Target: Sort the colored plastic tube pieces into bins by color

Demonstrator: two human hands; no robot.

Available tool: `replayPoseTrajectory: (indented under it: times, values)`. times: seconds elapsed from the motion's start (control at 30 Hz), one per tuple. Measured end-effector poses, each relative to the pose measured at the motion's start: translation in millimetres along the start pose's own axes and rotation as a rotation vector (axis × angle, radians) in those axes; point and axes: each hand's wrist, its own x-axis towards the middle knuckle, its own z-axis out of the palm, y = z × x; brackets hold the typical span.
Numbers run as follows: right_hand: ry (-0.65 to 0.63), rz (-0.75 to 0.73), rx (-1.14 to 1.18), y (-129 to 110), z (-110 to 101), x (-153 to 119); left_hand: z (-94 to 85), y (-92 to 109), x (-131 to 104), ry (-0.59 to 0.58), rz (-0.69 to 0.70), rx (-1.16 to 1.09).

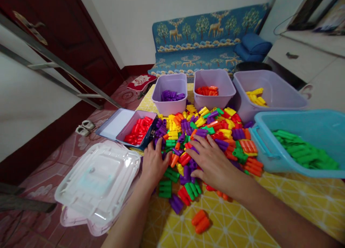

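Yellow-patterned table (269,212), bearing 1 multicolored pile of plastic pieces (185,127) among 5 containers (299,115). Left hand (155,161) and right hand (211,161) rest on the pile, fingers spread; whether either grasps a piece cannot be told.

No text, label, brand, number or sign can be read — a small mark is seen on the clear lid (99,183), but no letters can be made out in it.
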Motion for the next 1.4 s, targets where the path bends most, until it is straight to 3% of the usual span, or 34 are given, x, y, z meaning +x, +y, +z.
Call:
replayPoseTrajectory:
  times: [0.13,0.23,0.3,0.47,0.57,0.77,0.9,1.1,1.27,1.4]
  values:
    - [0.081,0.009,0.067,0.5,12.3,-3.4,0.9,-1.0,13.1,-0.023,0.01,-0.343]
    - [0.145,-0.04,0.175,-13.6,15.8,-9.8,-6.2,-0.2,20.6,-0.138,0.044,-0.644]
    - [0.127,-0.154,0.263,-33.0,20.6,-14.8,-13.2,2.5,23.8,-0.233,0.039,-0.764]
    - [-0.005,-0.605,0.265,-90.2,49.0,-14.6,-31.1,11.1,29.2,-0.417,0.008,-0.764]
    - [0.005,-0.67,0.25,-109.3,67.8,-4.5,-38.7,12.3,32.1,-0.498,0.049,-0.708]
    - [0.046,-0.623,0.215,-107.2,79.5,7.9,-42.2,11.2,31.6,-0.528,0.103,-0.634]
    - [0.088,-0.505,0.149,-90.3,78.5,9.7,-38.1,13.9,29.0,-0.474,0.145,-0.629]
    - [0.099,-0.48,0.07,-68.8,77.3,6.7,-33.6,23.9,27.5,-0.368,0.099,-0.678]
    - [0.104,-0.374,0.048,-63.0,65.4,4.3,-27.6,27.7,25.2,-0.285,0.072,-0.783]
    - [0.156,-0.237,-0.008,-47.7,47.0,9.3,-27.1,28.9,21.2,-0.18,0.135,-0.88]
